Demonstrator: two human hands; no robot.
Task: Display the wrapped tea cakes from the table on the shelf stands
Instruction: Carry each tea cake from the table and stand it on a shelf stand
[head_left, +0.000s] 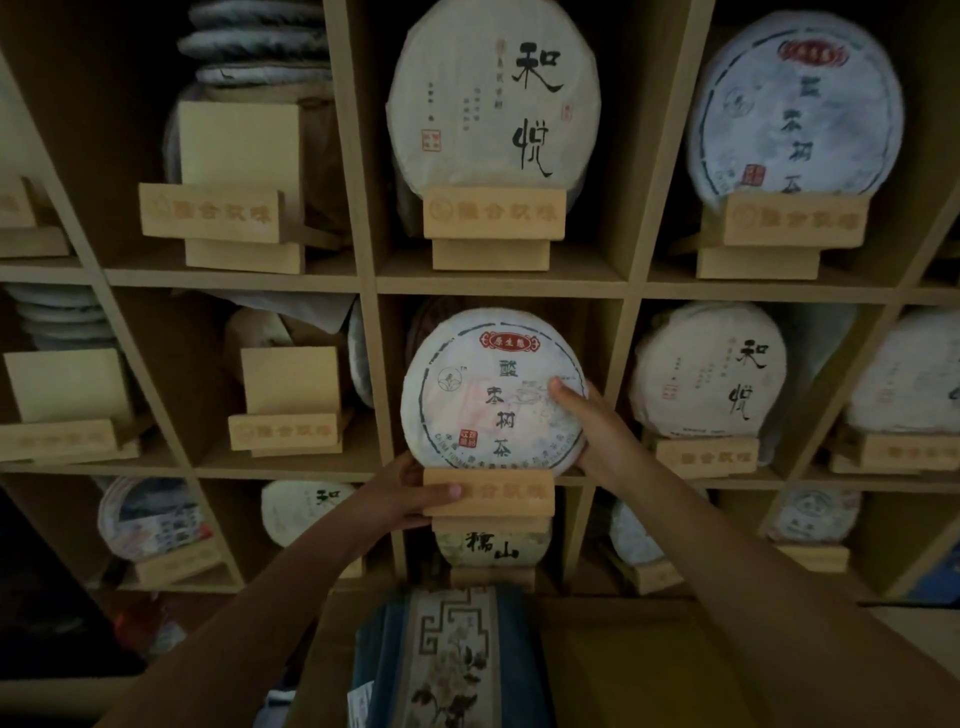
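A round white-wrapped tea cake (483, 395) with a red label and blue ring stands upright in a wooden stand (493, 493) at the front of the middle shelf cell. My left hand (410, 496) grips the stand's left end, thumb across its front. My right hand (587, 421) holds the cake's right edge, thumb on its face. Empty wooden stands sit in the upper left cell (218, 213) and in the middle row's left cells (288, 428) (62, 436).
The wooden shelf grid (369, 280) holds other wrapped cakes on stands above (493, 98), upper right (795, 109), right (709, 369) and below (493, 545). Stacked cakes (254, 47) lie behind the upper left stand. A blue patterned cloth (452, 660) lies on the table below.
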